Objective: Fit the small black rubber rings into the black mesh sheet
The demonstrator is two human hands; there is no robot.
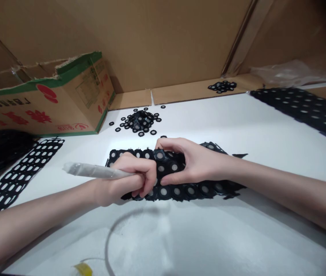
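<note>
Far left of the fingers, a dark heap [2, 153] sat next to a holed strip [20, 174], which lay flat on the bench [197, 234] and showed pale openings. Above these, up and left of the fingers, stood a box [73, 101] with a torn rim, probably placed to be near without crowding the hands. The left hand [125, 178] had its fingers curled tightly round a pale stick [89, 171], the thick end jutting leftward; such a fist likely gave firm control of the far end, which was hidden. Just past the left fingers, loose rings [140, 122] were heaped on the bench, perhaps to leave the sheet [168, 168] uncovered. That sheet, black with pale-centred rounds, lay directly beneath both hands' fingers, presumably so both could bear on one spot. The right hand [199, 159] spanned it, thumb on the near side and fingers by the far edge, apparently to steady it; whether they pinched or merely pressed, I cannot tell. Well beyond the right fingers, a small pile [223, 86] rested on cardboard [180, 96]; far to their right lay a wide sheet [301, 109] before crumpled plastic [289, 72], seemingly set there for elbow room.
</note>
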